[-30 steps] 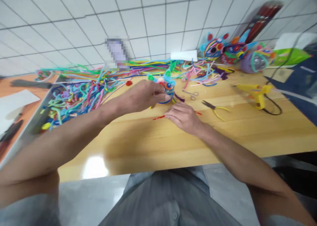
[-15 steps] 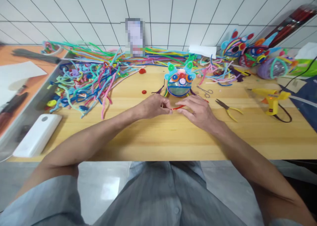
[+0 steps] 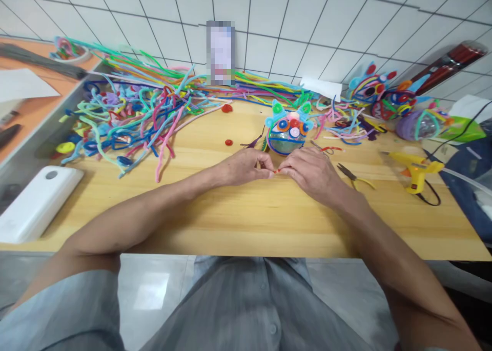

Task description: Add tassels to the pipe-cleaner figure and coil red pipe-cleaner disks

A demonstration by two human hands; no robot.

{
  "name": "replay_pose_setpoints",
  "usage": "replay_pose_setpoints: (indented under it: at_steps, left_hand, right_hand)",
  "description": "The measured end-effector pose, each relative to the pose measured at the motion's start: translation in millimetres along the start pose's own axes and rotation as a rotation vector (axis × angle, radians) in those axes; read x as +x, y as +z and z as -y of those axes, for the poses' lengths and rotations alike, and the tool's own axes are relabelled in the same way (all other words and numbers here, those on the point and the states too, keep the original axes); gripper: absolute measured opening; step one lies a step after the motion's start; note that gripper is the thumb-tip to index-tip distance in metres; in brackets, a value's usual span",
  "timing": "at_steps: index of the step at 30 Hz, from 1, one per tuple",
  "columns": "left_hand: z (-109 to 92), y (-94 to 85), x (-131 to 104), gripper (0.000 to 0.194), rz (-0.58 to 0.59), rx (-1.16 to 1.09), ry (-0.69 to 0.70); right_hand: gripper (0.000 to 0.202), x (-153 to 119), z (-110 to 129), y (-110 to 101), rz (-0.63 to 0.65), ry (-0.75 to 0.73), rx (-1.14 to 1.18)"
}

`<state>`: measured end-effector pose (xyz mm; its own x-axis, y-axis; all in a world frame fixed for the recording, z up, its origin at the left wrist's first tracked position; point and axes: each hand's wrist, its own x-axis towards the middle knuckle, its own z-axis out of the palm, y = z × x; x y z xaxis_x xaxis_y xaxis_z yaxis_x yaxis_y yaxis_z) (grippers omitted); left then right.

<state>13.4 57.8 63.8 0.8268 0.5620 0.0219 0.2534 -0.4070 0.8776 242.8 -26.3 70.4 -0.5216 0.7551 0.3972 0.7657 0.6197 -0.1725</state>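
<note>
Between my two hands runs a thin red pipe cleaner [image 3: 277, 171], only a short bit of it showing at the fingertips. My left hand [image 3: 251, 165] pinches its left end between thumb and forefinger. My right hand [image 3: 307, 170] closes over it from the right, and a red length [image 3: 332, 148] sticks out behind that hand. Just beyond stands a colourful lion-like head [image 3: 286, 141] with a clear round body, blue and orange eyes and green-blue ears. Two red coiled pieces, a larger one [image 3: 227, 108] and a smaller one [image 3: 228, 142], lie to its left.
Mixed pipe cleaners [image 3: 130, 115] heap in a grey tray at left, near a white power bank [image 3: 42, 200]. Yellow-handled pliers [image 3: 355, 177] and a yellow glue gun [image 3: 417, 169] lie at right. Finished heads [image 3: 395, 102] stand behind; a phone [image 3: 220, 54] leans on the wall.
My fingertips have come closer together, so less of the red pipe cleaner shows between them. The red length behind my right hand shows more. The camera view has tilted and shifted slightly.
</note>
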Motion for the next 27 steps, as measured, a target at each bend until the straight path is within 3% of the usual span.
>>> replay_pose_setpoints:
  at_steps: [5,14,22,27]
  left_hand:
    - [3.2,1.1,-1.7,0.01,0.0,-0.033,-0.017]
    - [16.1,5.5,-2.6,0.014,0.032,-0.196,-0.023]
    - [11.2,12.2,-5.9,0.005,-0.085,0.122,0.06]
    - [12.1,16.8,-7.1,0.012,-0.072,0.356,0.089]
  right_hand:
    - [0.021,0.6,2.8,9.7,0.018,0.008,0.049]
    - [0.013,-3.4,1.5,18.7,-0.129,0.064,0.146]
    - [0.016,-6.7,3.8,30.4,-0.116,-0.001,0.008]
    - [0.016,-6.4,7.4,32.0,-0.1,0.037,0.02]
